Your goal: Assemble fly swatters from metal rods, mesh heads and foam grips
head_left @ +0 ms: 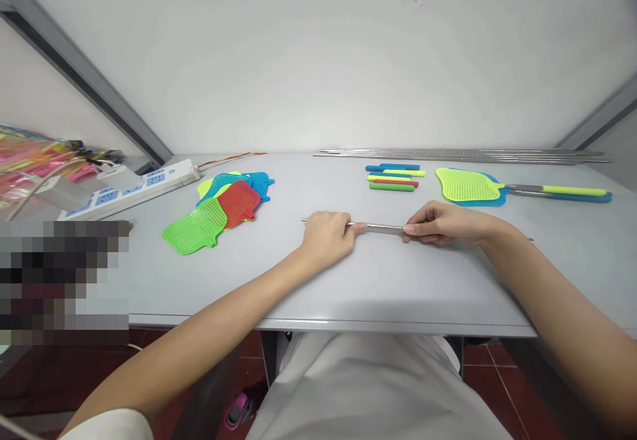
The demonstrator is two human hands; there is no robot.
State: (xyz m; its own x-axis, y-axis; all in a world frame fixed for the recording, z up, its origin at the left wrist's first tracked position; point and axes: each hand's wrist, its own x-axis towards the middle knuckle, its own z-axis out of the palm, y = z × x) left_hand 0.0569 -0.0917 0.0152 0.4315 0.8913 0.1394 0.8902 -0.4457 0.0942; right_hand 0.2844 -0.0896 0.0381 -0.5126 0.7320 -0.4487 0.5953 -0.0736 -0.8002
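The rod (384,228) is shiny silver. Left of the rod, the swatter heads (196,226) are green, red, blue and yellow, with tiny dotted holes. Behind the rod, the short grips (392,186) are blue, yellow, red and green (like crayons). Behind the rod's right end, the top swatter (470,185) is mostly yellow. The table (408,284) is gray.

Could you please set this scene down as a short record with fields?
Left hand: wrapped around a silvery rod
Right hand: pinching the same rod
Left of the hands: overlapping swatter heads in green, red, blue and yellow
Beyond the hands: loose coloured handles
Right rear: two swatters with handles, yellow over blue
Along the wall: several long silvery rods
Far left: white power strip
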